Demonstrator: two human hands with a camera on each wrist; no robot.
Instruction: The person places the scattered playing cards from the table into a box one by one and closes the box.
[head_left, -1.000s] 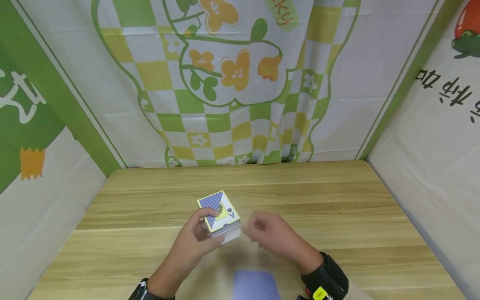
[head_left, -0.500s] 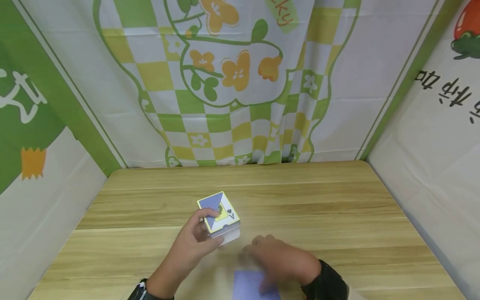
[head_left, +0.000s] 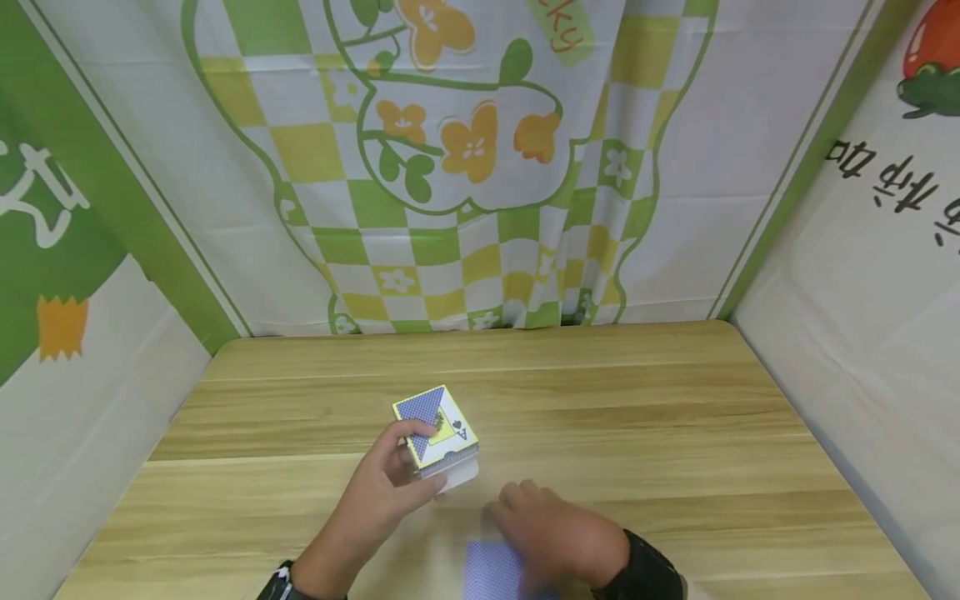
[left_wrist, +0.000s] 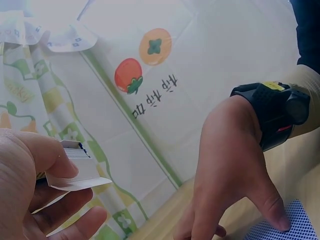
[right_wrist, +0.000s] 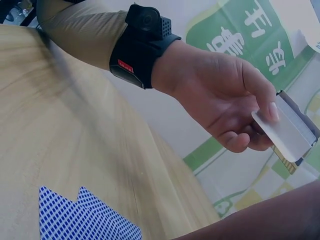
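My left hand (head_left: pixel 371 496) grips a playing-card box (head_left: pixel 457 417) printed with an ace, fingers over its top face and thumb at the lower end. The white end flap (right_wrist: pixel 285 135) hangs open, and pale card edges show inside in the left wrist view. Lower on the table, my right hand (head_left: pixel 558 533) reaches down over blue-backed playing cards (head_left: pixel 486 575). In the left wrist view its thumb (left_wrist: pixel 274 212) is spread from the fingers and rests at the cards. At least two cards overlap slightly fanned in the right wrist view. The right fingertips are partly hidden.
The wooden table (head_left: pixel 675 417) runs back to a green-and-white checked curtain (head_left: pixel 465 250). Fabric panels rise along the left and right sides. Each wrist wears a black strap with a camera (left_wrist: pixel 287 107).
My right hand has moved from beside the box down toward me, onto the playing cards. The left hand and the box stay almost still.
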